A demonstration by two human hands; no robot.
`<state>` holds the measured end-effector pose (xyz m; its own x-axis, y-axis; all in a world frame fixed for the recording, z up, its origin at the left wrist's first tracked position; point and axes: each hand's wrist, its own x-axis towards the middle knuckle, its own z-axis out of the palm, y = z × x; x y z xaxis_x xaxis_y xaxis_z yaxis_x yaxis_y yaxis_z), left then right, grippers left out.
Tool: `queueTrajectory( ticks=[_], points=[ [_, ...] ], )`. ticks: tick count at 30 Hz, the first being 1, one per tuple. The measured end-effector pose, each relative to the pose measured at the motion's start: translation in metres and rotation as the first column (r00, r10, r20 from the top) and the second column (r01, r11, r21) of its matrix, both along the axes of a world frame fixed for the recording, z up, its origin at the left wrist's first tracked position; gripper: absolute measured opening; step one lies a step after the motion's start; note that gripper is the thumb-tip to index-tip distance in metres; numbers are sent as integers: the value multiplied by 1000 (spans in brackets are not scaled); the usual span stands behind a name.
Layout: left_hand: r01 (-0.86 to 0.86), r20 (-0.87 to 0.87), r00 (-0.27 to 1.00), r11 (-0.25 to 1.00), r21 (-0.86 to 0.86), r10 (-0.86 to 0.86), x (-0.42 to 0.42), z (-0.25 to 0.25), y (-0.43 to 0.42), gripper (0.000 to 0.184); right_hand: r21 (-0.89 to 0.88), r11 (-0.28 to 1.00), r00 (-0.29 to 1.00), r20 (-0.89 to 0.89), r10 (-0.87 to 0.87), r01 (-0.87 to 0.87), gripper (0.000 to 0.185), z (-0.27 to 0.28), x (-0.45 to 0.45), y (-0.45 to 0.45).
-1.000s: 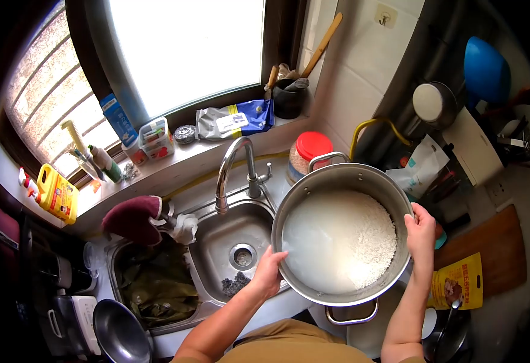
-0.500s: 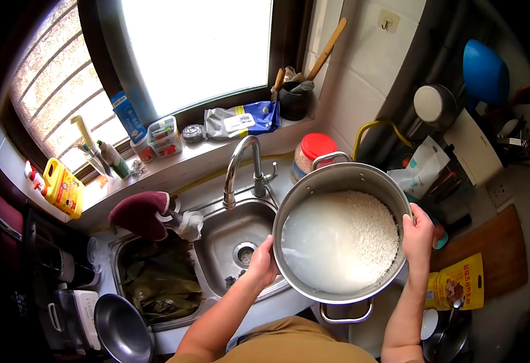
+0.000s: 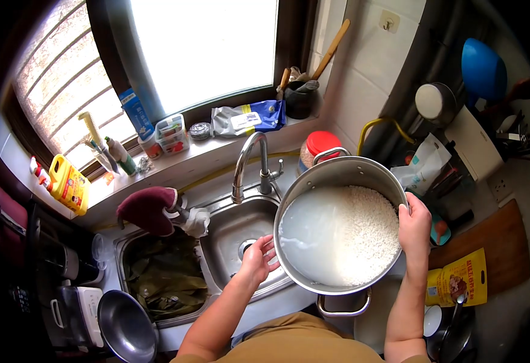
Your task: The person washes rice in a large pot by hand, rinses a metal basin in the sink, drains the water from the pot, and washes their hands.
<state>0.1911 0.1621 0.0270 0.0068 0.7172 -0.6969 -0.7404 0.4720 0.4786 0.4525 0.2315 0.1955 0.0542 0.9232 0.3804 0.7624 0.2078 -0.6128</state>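
A large metal pot (image 3: 298, 275) leans to the left beside the sink. White rice (image 3: 371, 233) is heaped on its right side, and cloudy water (image 3: 307, 233) lies on the left. My right hand (image 3: 415, 224) is closed on the pot's right rim. At the pot's left wall is my left hand (image 3: 259, 259), fingers apart and stretched; whether the fingertips touch the wall I cannot tell. Behind my left hand is the metal sink basin (image 3: 231, 233), under a curved faucet (image 3: 254, 154).
Dark green leaves (image 3: 165, 275) fill the left basin. A dark pan (image 3: 125, 327) stands at the lower left. Behind the pot is a red-lidded jar (image 3: 322, 143). On the right are a wooden board (image 3: 501, 254) and a yellow packet (image 3: 458, 278).
The fingers of my left hand have spread and come away from their flatter hold on the pot's wall. The pot leans slightly more to the left. My right hand stays on the rim.
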Motion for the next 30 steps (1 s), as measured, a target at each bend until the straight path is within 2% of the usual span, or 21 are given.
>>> queueTrajectory(
  ticks=[7, 10, 16, 30],
  points=[
    [-72, 26, 997, 995, -69, 74, -3, -5, -2, 22, 48, 999, 999, 33, 15, -17, 13, 0, -9, 2],
    [-78, 75, 994, 996, -47, 81, -6, -14, -1, 25, 77, 997, 998, 67, 12, -17, 13, -1, -10, 4],
    [-108, 66, 991, 992, -71, 112, -6, -20, 2, 21, 65, 997, 999, 16, 34, -35, 14, 1, -16, 3],
    [-103, 47, 993, 991, -83, 107, -9, -24, 2, 21, 92, 996, 996, 87, 0, -8, 20, 4, -28, 1]
  ],
)
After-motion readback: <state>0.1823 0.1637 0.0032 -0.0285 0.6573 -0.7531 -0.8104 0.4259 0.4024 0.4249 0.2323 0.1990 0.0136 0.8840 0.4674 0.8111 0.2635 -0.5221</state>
